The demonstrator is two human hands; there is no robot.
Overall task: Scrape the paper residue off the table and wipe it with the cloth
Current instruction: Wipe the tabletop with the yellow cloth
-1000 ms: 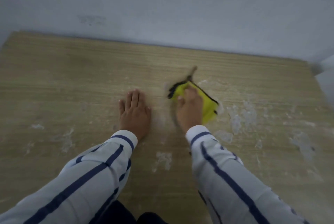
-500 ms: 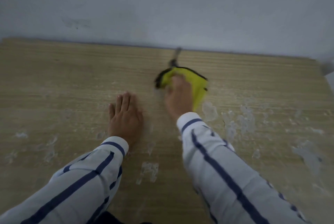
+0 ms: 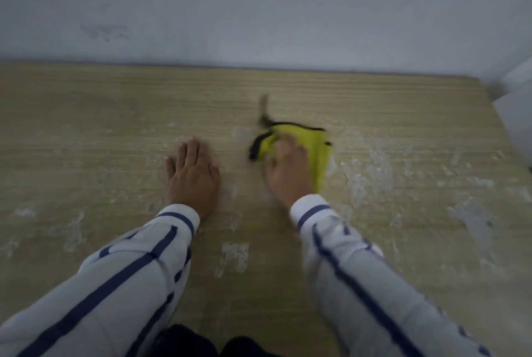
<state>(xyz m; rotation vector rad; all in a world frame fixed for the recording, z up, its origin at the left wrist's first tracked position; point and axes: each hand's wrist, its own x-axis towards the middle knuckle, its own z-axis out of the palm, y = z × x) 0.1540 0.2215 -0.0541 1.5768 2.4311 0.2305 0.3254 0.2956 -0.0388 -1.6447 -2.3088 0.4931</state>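
A light wood-grain table [image 3: 86, 126] runs up to a pale grey wall [image 3: 259, 11]. The person's 2 hands are on its top, and both arms are in white sleeves [image 3: 129, 270] with dark blue stripes.

The left hand [image 3: 191, 175] lies flat on the bare wood, palm down. Its fingers are straight and close together, and it holds nothing. To its right, and not touching it, the right hand [image 3: 288, 172] lies on top of a yellow cloth [image 3: 315, 152] with a black edge.

The cloth is bunched on the table near the middle of the top, under the fingers and beyond them. More of it shows on the hand's right side. Motion blur smears both hand and cloth, so I cannot tell whether the fingers press flat on the cloth or curl into it.

A thin dark strip [image 3: 263, 110] sticks out past the cloth's far left corner toward the wall. It is too blurred to say what it is.

Whitish paper residue [image 3: 368, 175] is stuck to the wood in ragged patches, with the largest cluster just right of the cloth. 1 squarish patch [image 3: 234, 257] lies between the 2 forearms. Fainter flecks are scattered toward the left and right sides of the table. Dark clothing [image 3: 187, 339] shows at the bottom edge.
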